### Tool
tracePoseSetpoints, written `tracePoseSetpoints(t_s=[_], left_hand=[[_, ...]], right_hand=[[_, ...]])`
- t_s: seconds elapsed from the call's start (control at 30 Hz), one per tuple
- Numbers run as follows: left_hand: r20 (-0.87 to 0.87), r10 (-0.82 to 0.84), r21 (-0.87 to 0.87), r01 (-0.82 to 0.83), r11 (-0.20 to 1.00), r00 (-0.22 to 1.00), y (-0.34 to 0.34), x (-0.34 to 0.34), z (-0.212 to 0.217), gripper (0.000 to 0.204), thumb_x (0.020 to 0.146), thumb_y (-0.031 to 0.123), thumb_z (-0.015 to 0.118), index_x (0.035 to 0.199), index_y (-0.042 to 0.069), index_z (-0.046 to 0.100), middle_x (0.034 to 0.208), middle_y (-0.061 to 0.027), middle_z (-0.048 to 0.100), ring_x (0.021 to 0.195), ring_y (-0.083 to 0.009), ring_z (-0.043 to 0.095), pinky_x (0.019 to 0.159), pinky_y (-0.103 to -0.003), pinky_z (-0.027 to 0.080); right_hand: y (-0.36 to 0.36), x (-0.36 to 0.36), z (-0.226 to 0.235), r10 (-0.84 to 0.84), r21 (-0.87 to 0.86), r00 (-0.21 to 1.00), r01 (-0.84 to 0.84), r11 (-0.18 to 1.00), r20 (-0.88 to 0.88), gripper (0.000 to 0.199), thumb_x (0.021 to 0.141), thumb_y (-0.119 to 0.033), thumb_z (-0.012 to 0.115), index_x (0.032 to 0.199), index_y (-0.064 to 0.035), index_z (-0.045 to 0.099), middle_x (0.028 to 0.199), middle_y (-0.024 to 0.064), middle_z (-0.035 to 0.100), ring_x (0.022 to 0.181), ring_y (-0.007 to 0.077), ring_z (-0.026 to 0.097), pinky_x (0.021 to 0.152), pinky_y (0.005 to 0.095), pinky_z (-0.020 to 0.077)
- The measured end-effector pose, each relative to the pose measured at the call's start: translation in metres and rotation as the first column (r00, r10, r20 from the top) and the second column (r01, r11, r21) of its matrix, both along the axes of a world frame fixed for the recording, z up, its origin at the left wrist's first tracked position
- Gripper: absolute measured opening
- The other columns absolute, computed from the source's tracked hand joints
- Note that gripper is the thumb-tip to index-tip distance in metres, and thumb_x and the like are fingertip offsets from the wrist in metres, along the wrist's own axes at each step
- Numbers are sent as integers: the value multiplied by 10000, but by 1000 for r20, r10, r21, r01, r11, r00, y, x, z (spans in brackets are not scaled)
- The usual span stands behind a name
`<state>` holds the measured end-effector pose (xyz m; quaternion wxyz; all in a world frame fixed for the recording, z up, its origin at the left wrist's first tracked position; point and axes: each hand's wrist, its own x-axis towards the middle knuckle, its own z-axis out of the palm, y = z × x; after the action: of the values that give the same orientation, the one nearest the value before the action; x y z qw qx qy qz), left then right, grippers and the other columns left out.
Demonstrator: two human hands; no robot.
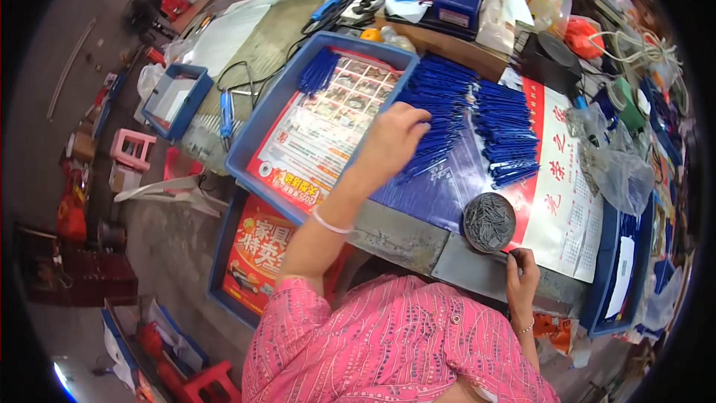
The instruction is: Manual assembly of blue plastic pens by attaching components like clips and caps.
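Pins [488, 222] fill a round dark dish at the tabletop's near edge, just up and left of the right hand [521, 267], which is pinched shut, seemingly on a single pin, though that is too small to confirm. Farther in, the left hand [393, 138] rests with fingers curled on blue strips [440, 116], whose long axes run away toward the far edge, beside a blue tray [253, 142].

left hand [393, 138]: fingertips hidden among blue strips [447, 116] | right hand [522, 272]: pinched item too small to tell | round dish [488, 222]: small grey contents indistinct | desk [403, 235]: far clutter blurred
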<state>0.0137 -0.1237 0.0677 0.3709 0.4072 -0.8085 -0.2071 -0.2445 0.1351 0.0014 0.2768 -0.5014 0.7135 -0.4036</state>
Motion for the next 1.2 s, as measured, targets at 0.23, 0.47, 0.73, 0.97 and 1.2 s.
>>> tracePoseSetpoints(t_s=[0.23,0.47,0.73,0.97,1.2], left_hand=[[263,301,50,-325,944,917,-93,118,-37,205,818,161,639,980,40,672,939,-153,647,880,-287,628,784,-358,497],[544,638,-421,-480,770,546,-174,133,-99,199,834,142,541,970,1,570,1028,-169,557,996,-320,535,832,-424,445],[589,713,-403,-628,666,380,-223,129,-111,344,849,209,550,1112,-10,516,1089,-155,546,1019,-293,518,842,-412,444],[585,715,-374,-654,658,384,-224,128,-107,469,767,380,690,1031,15,559,1059,-113,533,1042,-262,482,865,-386,418],[551,724,-477,-556,681,415,-223,128,-118,397,797,370,667,962,22,571,997,-115,535,989,-275,492,834,-405,416]], right_hand=[[21,4,-33,27,-154,959,-73,985,-282,139,850,-13,559,981,20,527,896,170,555,814,316,544,744,355,443],[26,4,-47,-44,-196,937,-27,980,-346,235,801,29,555,1031,4,514,977,192,557,891,349,549,791,395,438],[24,7,-50,-71,-201,947,7,980,-315,209,800,14,558,1003,-2,512,951,184,550,866,345,553,766,383,445],[25,2,-56,-75,-181,948,19,983,-310,198,796,18,550,990,4,517,942,189,553,851,345,552,758,380,445],[21,5,-50,-73,-171,945,18,985,-320,208,779,39,547,984,8,524,939,192,561,848,342,551,758,384,443]])
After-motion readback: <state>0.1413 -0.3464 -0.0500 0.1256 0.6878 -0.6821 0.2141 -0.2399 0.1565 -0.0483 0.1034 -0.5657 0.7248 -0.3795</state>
